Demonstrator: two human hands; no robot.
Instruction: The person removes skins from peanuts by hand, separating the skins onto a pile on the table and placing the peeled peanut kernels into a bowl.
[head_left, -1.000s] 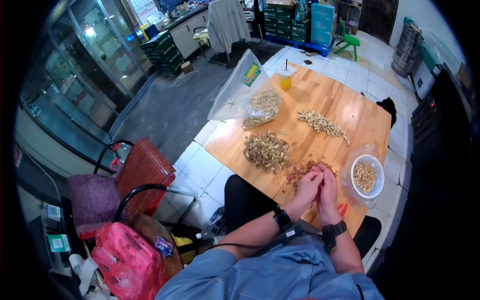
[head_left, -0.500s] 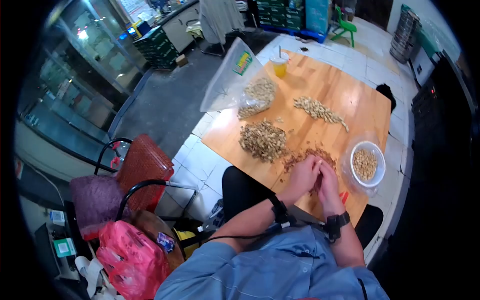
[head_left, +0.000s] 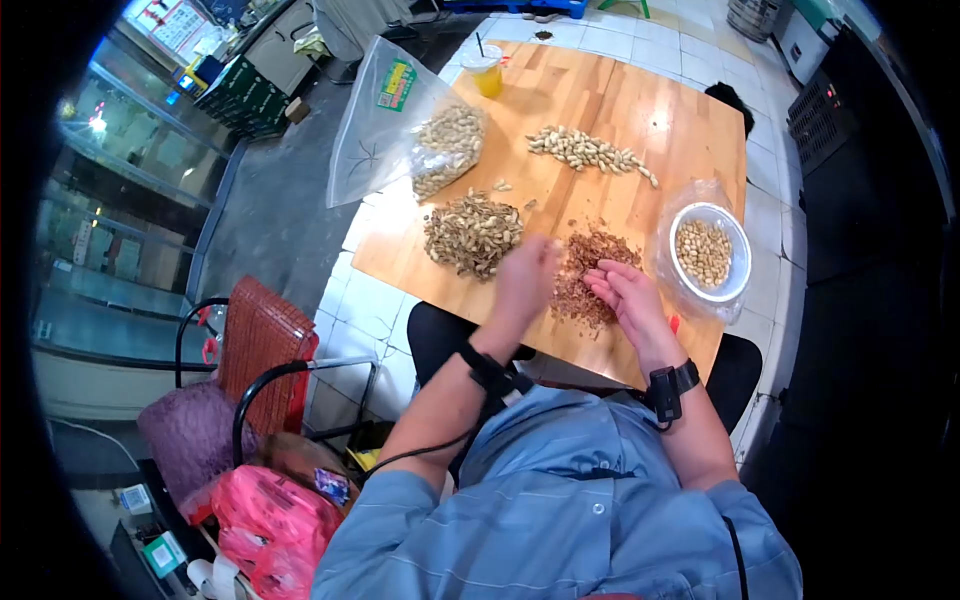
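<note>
My left hand [head_left: 525, 283] is blurred by motion at the right edge of a heap of peanut shells [head_left: 470, 235]; its fingers are too smeared to show whether they hold anything. Palm partly up, my right hand [head_left: 632, 300] has its fingers loosely stretched and apart, over the near right side of the scattered reddish peanut skins [head_left: 590, 275]. To its right, a white bowl [head_left: 741, 262] contains shelled peanuts [head_left: 703, 250], with clear plastic around it. Farther back lies a row of unshelled peanuts [head_left: 585, 150].
A clear plastic bag [head_left: 370, 130] of unshelled peanuts stands at the table's left edge. Behind it is a cup [head_left: 485, 75] of yellow drink with a straw. A chair [head_left: 265, 345] and a pink plastic bag [head_left: 270, 520] are at the left of the wooden table [head_left: 680, 130].
My hands were together over the peanut skins and have separated. The left has moved left to the shell heap, while the right has opened near the bowl. The view has tilted down.
</note>
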